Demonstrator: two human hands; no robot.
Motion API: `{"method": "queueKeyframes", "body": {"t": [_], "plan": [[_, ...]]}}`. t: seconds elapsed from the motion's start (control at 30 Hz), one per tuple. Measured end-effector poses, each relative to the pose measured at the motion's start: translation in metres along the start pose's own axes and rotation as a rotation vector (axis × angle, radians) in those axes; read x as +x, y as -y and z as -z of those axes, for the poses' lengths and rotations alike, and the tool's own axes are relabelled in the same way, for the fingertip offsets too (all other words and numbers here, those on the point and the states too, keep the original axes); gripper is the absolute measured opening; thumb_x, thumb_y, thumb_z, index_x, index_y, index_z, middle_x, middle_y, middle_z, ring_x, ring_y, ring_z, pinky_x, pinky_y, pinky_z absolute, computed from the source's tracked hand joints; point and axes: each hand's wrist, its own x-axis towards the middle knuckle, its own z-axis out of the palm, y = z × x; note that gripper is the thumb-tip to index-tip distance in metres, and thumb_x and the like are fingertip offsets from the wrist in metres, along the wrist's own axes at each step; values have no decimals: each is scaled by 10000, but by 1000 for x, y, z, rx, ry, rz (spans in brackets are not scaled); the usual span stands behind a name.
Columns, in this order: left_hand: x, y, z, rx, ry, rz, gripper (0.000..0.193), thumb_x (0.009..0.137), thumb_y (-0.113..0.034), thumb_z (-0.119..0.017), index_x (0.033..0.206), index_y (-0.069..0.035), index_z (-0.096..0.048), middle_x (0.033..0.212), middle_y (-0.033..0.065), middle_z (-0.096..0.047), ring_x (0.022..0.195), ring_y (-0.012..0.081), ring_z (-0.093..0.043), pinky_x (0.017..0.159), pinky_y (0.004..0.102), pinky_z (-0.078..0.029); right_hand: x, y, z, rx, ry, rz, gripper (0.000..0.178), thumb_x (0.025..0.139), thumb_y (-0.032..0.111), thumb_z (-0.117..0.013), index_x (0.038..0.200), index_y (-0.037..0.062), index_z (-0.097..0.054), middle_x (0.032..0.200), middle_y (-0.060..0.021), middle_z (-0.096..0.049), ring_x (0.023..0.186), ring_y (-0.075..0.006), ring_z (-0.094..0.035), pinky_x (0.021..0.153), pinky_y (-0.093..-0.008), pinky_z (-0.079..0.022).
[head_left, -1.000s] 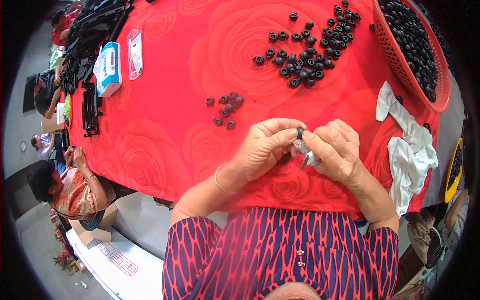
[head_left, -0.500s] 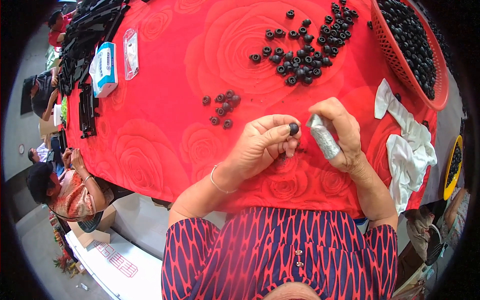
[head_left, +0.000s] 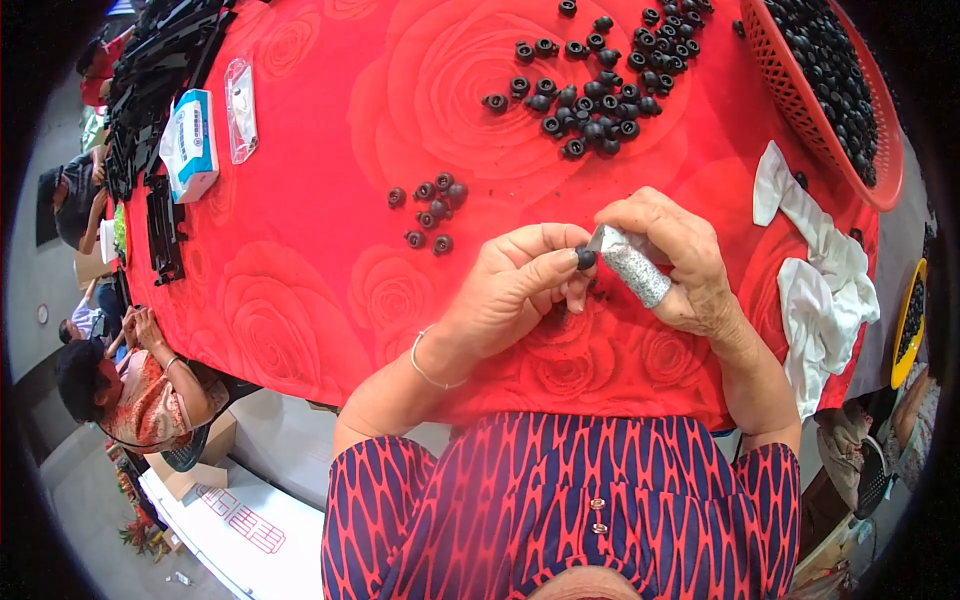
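Observation:
My left hand [head_left: 515, 275] pinches a small round black knob [head_left: 585, 259] between thumb and fingertips. Wrapped in the fingers of my right hand [head_left: 685, 260] is a short-bladed knife [head_left: 638, 274], its thick handle covered in silvery tape. The blade's tip meets the knob or lies right beside it; whether it touches, I cannot tell. A few dark crumbs lie on the cloth below my hands. To the left of them sits a small group of black knobs [head_left: 436, 208]. Farther off, a larger spread of similar knobs [head_left: 595, 100] covers the cloth.
A red rose-patterned cloth [head_left: 300, 200] covers the table. At right stand a red basket full of knobs [head_left: 790, 110] and white cloth gloves [head_left: 815, 290]. A tissue pack [head_left: 190, 150], a clear plastic case [head_left: 241, 110] and black strips [head_left: 150, 90] lie left. A co-worker [head_left: 150, 380] sits at left.
The knife in my right hand has moved left, bringing its blade up to the knob. My left hand keeps its pinch. The whole view has shifted slightly.

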Motion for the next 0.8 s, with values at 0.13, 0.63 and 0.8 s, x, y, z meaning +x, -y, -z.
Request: {"method": "queueKeyframes", "body": {"t": [0.13,0.63,0.8], "plan": [[0,-1,-1,29,-17,-1,229,907,-78,-540,1108,31,-541,921,78,-609,746,128,-570,677,255,-481,0,1,0,2,8,-15,273,732,28,-648,989,-9,-563,776,-111,-538,665,-236,-575,579,-302,-458],[-1,-1,0,63,-46,29,221,908,-84,-542,1097,30,-547,929,67,-615,733,127,-581,660,261,-497,1,1,4,14,41,-24,267,714,37,-654,967,-3,-580,756,-107,-542,666,-247,-571,571,-313,-448],[0,0,-1,35,-43,22,220,909,-82,-539,1097,31,-547,932,72,-615,730,129,-587,647,255,-500,0,2,5,17,44,-36,261,709,31,-652,958,-4,-582,755,-106,-546,653,-243,-567,567,-315,-448]]}}
